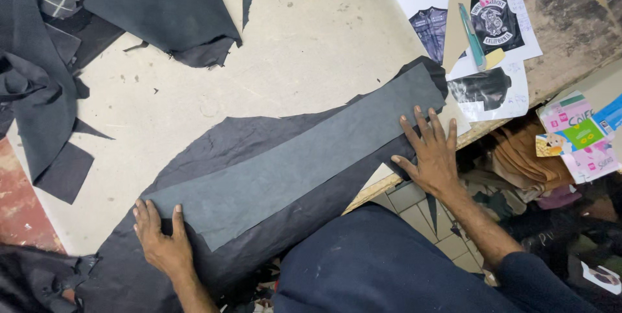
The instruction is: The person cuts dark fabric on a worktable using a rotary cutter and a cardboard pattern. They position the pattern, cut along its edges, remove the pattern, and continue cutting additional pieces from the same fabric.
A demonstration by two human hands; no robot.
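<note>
A long grey pattern strip (291, 164) lies diagonally on a larger piece of black leather (220, 141) spread over a pale cutting board (311, 41). My left hand (159, 238) lies flat, fingers together, pressing the strip's near-left end. My right hand (431, 151) rests flat with fingers spread on the strip's right part near the table edge. Neither hand grips anything.
More dark leather pieces (162, 2) are piled at the upper left. Printed paper sheets (499, 34) with jacket pictures and a green-handled knife (472, 35) lie at the upper right. Coloured cartons (580, 135) and brown cloth (518, 154) sit below the table edge on the right.
</note>
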